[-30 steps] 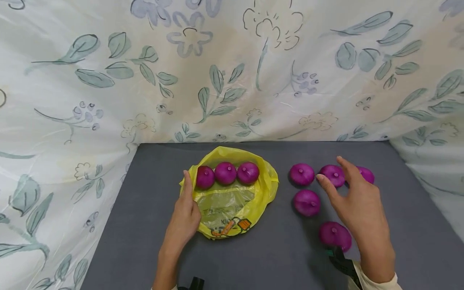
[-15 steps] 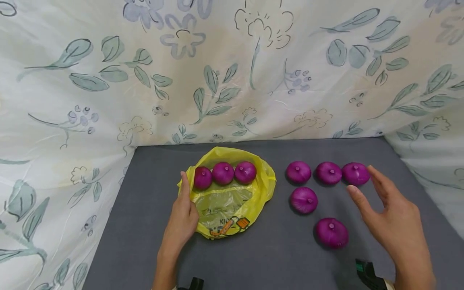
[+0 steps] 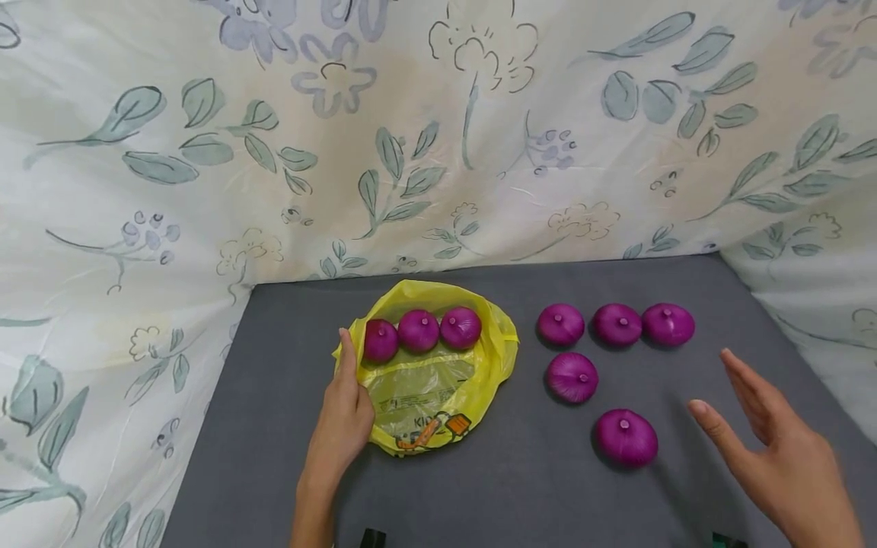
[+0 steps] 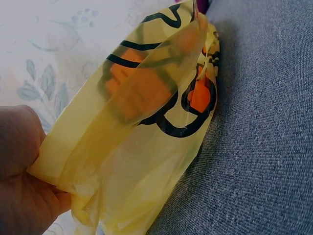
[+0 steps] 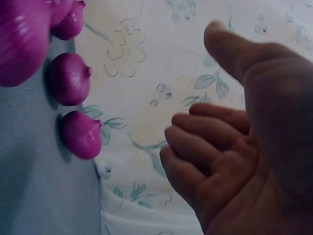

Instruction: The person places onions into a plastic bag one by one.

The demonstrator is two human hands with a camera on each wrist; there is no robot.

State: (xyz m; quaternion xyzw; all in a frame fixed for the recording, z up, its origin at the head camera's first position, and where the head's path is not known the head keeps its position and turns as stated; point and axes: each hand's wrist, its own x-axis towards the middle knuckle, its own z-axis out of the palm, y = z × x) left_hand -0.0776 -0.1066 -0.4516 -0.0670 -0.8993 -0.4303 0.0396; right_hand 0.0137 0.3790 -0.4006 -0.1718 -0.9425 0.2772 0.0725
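A yellow plastic bag (image 3: pixel 496 358) lies open-mouthed on the grey tabletop, with three purple onions (image 3: pixel 419 330) in a row along its far inner side. My left hand (image 3: pixel 346 411) grips the left edge of the bag, index finger pointing up along the rim. In the left wrist view, the thumb and fingers pinch the thin plastic (image 4: pixel 122 161). To the right of the bag, several more purple onions sit loose; the nearest onion (image 3: pixel 626 438) is left of my right hand (image 3: pixel 788 457). That hand hovers with thumb and fingers spread, holding nothing.
Three loose onions form a back row, the rightmost onion (image 3: pixel 668 325) closest to the table's right edge. Another onion (image 3: pixel 572 377) sits in front of that row. A floral sheet (image 3: pixel 411 152) hangs behind the grey table (image 3: pixel 507 487) and along its sides.
My right hand has drawn away from the back row of onions, moving right and toward me. The left hand keeps its hold on the bag. The head view has shifted slightly.
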